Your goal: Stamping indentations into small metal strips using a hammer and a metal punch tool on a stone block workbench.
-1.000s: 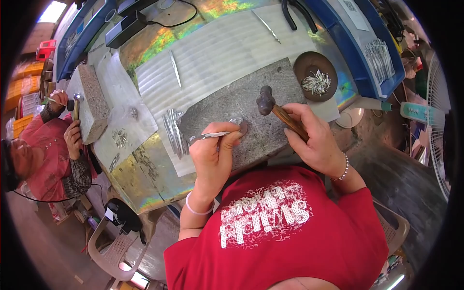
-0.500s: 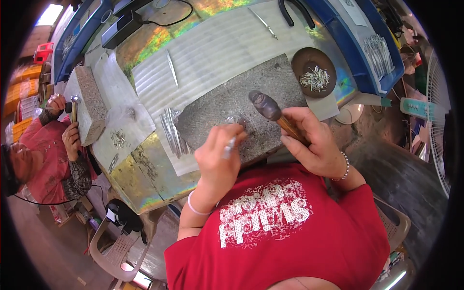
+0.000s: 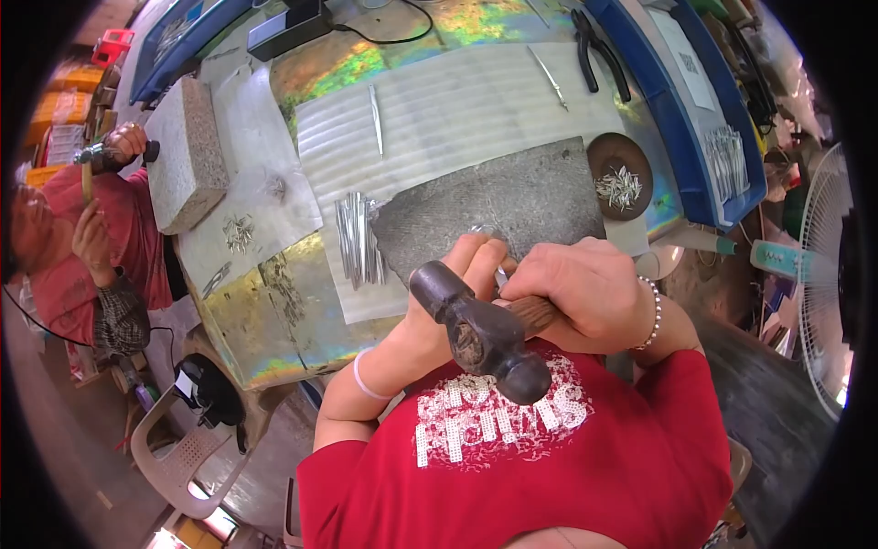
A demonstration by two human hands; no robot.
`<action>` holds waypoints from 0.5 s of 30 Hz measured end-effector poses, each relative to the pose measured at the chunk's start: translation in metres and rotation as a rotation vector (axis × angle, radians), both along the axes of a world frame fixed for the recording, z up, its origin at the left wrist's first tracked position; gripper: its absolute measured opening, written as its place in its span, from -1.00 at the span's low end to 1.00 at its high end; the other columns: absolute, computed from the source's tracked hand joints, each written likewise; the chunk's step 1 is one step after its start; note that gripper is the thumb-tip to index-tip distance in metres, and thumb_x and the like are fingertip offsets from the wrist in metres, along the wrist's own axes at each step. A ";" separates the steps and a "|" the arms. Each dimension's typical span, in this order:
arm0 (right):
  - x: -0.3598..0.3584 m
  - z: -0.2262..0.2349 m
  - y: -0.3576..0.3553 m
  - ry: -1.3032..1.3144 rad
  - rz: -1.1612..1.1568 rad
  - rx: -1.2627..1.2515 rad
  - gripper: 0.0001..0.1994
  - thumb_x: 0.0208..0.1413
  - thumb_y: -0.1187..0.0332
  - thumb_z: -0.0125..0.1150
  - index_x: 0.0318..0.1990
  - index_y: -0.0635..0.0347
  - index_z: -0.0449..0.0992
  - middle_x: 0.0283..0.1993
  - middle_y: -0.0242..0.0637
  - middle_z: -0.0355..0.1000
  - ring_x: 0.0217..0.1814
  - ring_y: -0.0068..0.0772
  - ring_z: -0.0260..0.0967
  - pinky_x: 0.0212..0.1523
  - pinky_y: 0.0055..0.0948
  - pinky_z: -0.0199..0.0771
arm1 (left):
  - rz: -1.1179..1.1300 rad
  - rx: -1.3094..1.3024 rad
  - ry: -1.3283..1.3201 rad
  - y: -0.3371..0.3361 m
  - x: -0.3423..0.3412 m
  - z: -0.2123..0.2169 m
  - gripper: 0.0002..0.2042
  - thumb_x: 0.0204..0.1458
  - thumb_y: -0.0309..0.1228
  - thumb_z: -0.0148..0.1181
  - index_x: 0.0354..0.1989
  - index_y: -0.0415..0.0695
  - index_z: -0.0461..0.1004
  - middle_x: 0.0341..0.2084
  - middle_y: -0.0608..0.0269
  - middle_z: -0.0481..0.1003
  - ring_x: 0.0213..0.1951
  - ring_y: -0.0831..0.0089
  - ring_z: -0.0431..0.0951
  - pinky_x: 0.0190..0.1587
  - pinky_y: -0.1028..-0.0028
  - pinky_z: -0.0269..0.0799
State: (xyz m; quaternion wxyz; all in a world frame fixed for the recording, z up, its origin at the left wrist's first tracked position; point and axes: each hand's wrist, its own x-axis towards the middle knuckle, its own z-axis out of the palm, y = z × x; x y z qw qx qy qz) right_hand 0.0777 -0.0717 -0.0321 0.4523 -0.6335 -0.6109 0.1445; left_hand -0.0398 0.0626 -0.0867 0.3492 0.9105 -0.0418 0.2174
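the right hand (image 3: 585, 293), just right of the frame's centre, is wrapped tight around the wooden handle of a hammer (image 3: 480, 331), whose dark metal head sits raised toward the camera at centre, slightly below the hands. the left hand (image 3: 466, 270) sits just left of it, fingers pinched closed on a small silvery metal piece (image 3: 500, 274) that shows only as a sliver between the two hands; its shape cannot be made out. both hands hover over the lower edge of a dark grey stone slab (image 3: 512, 197) that lies at the centre of the frame on a pale corrugated sheet (image 3: 457, 101). just left of the slab lies a bundle of thin silver strips (image 3: 357, 240). at the slab's upper right stands a round brown dish (image 3: 620, 165) with a heap of small silver bits in it. toward the top of the frame a pair of black pliers (image 3: 599, 50) rests on the sheet's right edge, and a single metal rod (image 3: 375, 119) lies on the sheet further left. a grey stone block (image 3: 187, 151) sits at upper left. at the far left edge another person in a pink sleeve (image 3: 82, 265) works with their own hands raised. a white fan (image 3: 823, 274) stands at the right edge.
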 end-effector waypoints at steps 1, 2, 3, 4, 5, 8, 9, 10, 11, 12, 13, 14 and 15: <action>0.001 0.003 -0.001 -0.022 0.030 -0.056 -0.72 -0.19 0.46 0.35 -0.27 0.19 0.45 -0.45 -0.23 0.42 -0.45 -0.23 0.45 -0.48 -0.46 0.40 | 0.012 -0.001 -0.006 0.001 -0.002 0.000 -0.73 -0.24 -0.39 0.27 -0.32 -0.15 0.45 -0.33 0.18 0.45 -0.47 0.23 0.52 -0.61 0.41 0.40; 0.001 0.007 -0.002 -0.044 0.060 -0.111 -0.70 -0.11 0.49 0.30 -0.17 0.23 0.42 -0.39 -0.19 0.42 -0.38 -0.19 0.47 -0.39 -0.46 0.47 | 0.026 -0.031 0.072 0.001 -0.004 -0.002 -0.72 -0.26 -0.41 0.27 -0.30 -0.16 0.45 -0.33 0.18 0.45 -0.48 0.23 0.53 -0.61 0.41 0.40; 0.001 0.012 -0.003 -0.051 0.072 -0.113 -0.70 -0.11 0.49 0.30 -0.17 0.23 0.42 -0.39 -0.19 0.42 -0.38 -0.19 0.47 -0.39 -0.46 0.47 | 0.040 -0.062 0.150 0.001 -0.006 -0.006 -0.70 -0.27 -0.42 0.27 -0.28 -0.17 0.44 -0.33 0.19 0.45 -0.48 0.24 0.53 -0.61 0.41 0.41; 0.000 0.018 -0.004 0.074 0.012 -0.138 -0.69 -0.07 0.50 0.29 -0.13 0.24 0.40 -0.36 -0.17 0.42 -0.36 -0.22 0.47 -0.38 -0.46 0.48 | 0.022 -0.030 -0.097 0.004 0.003 -0.018 -0.70 -0.27 -0.50 0.22 -0.26 -0.13 0.43 -0.36 0.23 0.45 -0.53 0.27 0.52 -0.61 0.40 0.41; -0.001 0.021 -0.006 0.199 -0.047 -0.164 -0.68 -0.04 0.51 0.28 -0.09 0.24 0.37 -0.32 -0.16 0.43 -0.35 -0.24 0.48 -0.36 -0.46 0.48 | 0.048 -0.042 -0.059 0.002 -0.001 -0.023 -0.71 -0.26 -0.53 0.19 -0.26 -0.12 0.42 -0.39 0.25 0.44 -0.55 0.28 0.51 -0.61 0.40 0.41; -0.002 0.032 -0.027 0.163 -0.134 -0.169 -0.60 0.01 0.55 0.24 0.02 0.27 0.30 -0.20 -0.13 0.44 -0.26 -0.32 0.49 -0.33 -0.36 0.49 | 0.087 -0.090 -0.002 0.004 -0.005 -0.020 -0.74 -0.23 -0.60 0.13 -0.28 -0.12 0.41 -0.48 0.26 0.39 -0.60 0.32 0.49 -0.63 0.41 0.38; 0.000 0.037 -0.031 0.102 -0.072 -0.180 -0.54 -0.02 0.54 0.26 0.07 0.28 0.28 -0.22 -0.12 0.44 -0.27 -0.24 0.49 -0.32 -0.36 0.49 | 0.086 -0.082 -0.009 0.005 -0.006 -0.024 -0.75 -0.23 -0.60 0.14 -0.31 -0.12 0.40 -0.51 0.25 0.36 -0.61 0.33 0.48 -0.64 0.40 0.37; 0.001 0.042 -0.036 0.068 -0.053 -0.211 -0.51 -0.04 0.54 0.27 0.08 0.28 0.28 -0.22 -0.11 0.45 -0.29 -0.20 0.48 -0.33 -0.37 0.49 | 0.073 -0.079 -0.018 0.004 -0.004 -0.026 -0.77 -0.24 -0.60 0.14 -0.33 -0.12 0.39 -0.54 0.24 0.34 -0.62 0.34 0.47 -0.64 0.40 0.35; 0.000 0.046 -0.040 0.035 -0.034 -0.241 -0.48 -0.07 0.53 0.28 0.10 0.27 0.28 -0.22 -0.11 0.45 -0.30 -0.17 0.47 -0.33 -0.37 0.48 | 0.075 -0.085 -0.022 0.004 -0.004 -0.026 -0.77 -0.24 -0.60 0.14 -0.33 -0.12 0.39 -0.54 0.24 0.34 -0.62 0.34 0.47 -0.64 0.40 0.35; -0.003 0.049 -0.043 0.026 -0.057 -0.327 -0.47 -0.10 0.50 0.30 0.09 0.28 0.31 -0.21 -0.11 0.47 -0.29 -0.12 0.47 -0.33 -0.36 0.48 | 0.082 -0.069 0.011 0.005 -0.005 -0.025 -0.77 -0.26 -0.57 0.22 -0.35 -0.14 0.42 -0.51 0.25 0.40 -0.59 0.35 0.50 -0.62 0.44 0.39; -0.006 0.050 -0.046 0.024 -0.058 -0.331 -0.47 -0.10 0.50 0.30 0.09 0.28 0.31 -0.21 -0.11 0.47 -0.29 -0.12 0.47 -0.33 -0.36 0.48 | 0.087 -0.052 0.047 0.006 -0.005 -0.025 -0.76 -0.29 -0.55 0.30 -0.37 -0.16 0.44 -0.49 0.26 0.47 -0.56 0.36 0.53 -0.59 0.47 0.43; -0.008 0.051 -0.049 0.001 -0.108 -0.333 -0.58 -0.12 0.48 0.28 -0.03 0.26 0.39 -0.22 -0.11 0.49 -0.34 -0.13 0.48 -0.37 -0.38 0.47 | 0.086 -0.055 0.046 0.006 -0.005 -0.025 -0.76 -0.29 -0.55 0.30 -0.37 -0.16 0.44 -0.49 0.26 0.47 -0.56 0.36 0.53 -0.59 0.47 0.43; -0.010 0.051 -0.050 -0.021 -0.159 -0.335 -0.68 -0.14 0.47 0.26 -0.15 0.24 0.47 -0.24 -0.12 0.51 -0.39 -0.14 0.50 -0.41 -0.40 0.46 | 0.081 -0.063 0.042 0.006 -0.004 -0.025 -0.76 -0.29 -0.56 0.29 -0.38 -0.15 0.44 -0.49 0.27 0.47 -0.57 0.36 0.52 -0.60 0.46 0.42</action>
